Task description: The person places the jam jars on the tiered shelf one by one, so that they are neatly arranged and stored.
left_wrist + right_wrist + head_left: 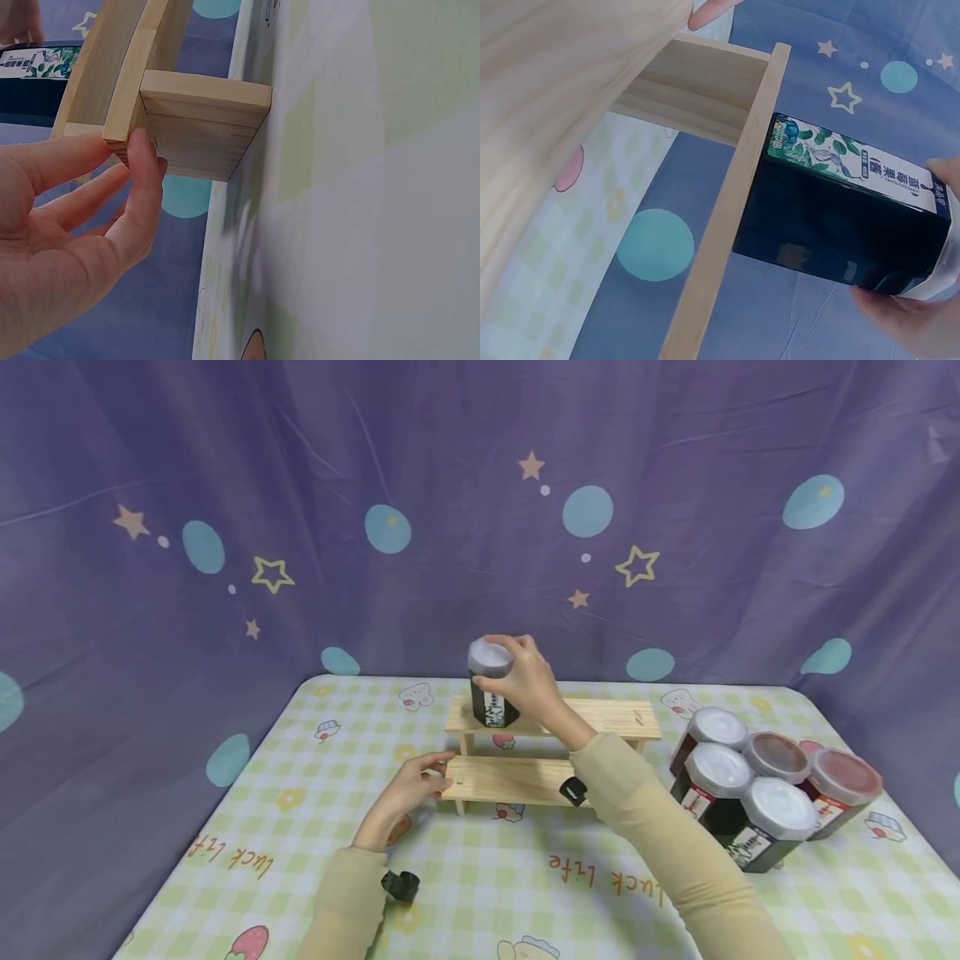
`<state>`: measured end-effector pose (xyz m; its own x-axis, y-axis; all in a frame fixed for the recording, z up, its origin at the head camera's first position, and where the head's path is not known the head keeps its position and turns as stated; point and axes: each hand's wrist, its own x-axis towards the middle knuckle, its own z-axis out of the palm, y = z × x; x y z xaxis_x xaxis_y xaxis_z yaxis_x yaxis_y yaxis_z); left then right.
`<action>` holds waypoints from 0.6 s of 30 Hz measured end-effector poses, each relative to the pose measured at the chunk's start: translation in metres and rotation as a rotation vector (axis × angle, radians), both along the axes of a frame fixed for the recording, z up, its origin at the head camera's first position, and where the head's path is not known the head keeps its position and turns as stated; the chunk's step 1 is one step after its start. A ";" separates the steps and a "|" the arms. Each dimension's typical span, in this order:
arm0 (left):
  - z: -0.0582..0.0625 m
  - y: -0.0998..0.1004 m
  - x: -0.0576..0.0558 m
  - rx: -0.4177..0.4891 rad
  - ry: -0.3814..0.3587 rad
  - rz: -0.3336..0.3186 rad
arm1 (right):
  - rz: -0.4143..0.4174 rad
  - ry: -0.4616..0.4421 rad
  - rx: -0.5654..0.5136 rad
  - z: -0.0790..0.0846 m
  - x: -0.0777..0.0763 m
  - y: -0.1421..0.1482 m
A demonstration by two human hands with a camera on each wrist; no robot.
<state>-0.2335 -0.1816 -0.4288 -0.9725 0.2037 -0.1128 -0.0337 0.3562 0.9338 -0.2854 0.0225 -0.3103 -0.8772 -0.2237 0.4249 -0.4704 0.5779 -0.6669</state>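
Note:
My right hand grips a dark jam jar near its pale lid, thumb and fingers on opposite sides. The jar stands upright at the left end of the upper board of a two-tier wooden rack; in the right wrist view its base meets the board. A white label with green leaves shows on its side. My left hand pinches the left end of the rack's lower board between thumb and fingers, as the left wrist view shows.
To the right of the rack, several more jars stand grouped, some with white lids and some with reddish-brown tops. A checked tablecloth covers the table. Behind the table's far edge hangs a purple curtain.

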 end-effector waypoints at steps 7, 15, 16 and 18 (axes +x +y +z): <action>0.001 0.000 0.001 0.011 0.008 0.008 | 0.037 0.016 -0.023 -0.005 0.001 0.002; 0.000 0.000 0.000 -0.005 0.004 0.004 | 0.030 0.103 -0.037 -0.003 0.011 0.008; 0.000 0.000 0.000 -0.005 0.002 0.004 | 0.032 0.108 -0.045 -0.003 0.013 0.010; 0.000 0.000 0.000 -0.002 -0.004 0.008 | 0.029 0.112 -0.059 -0.001 0.017 0.013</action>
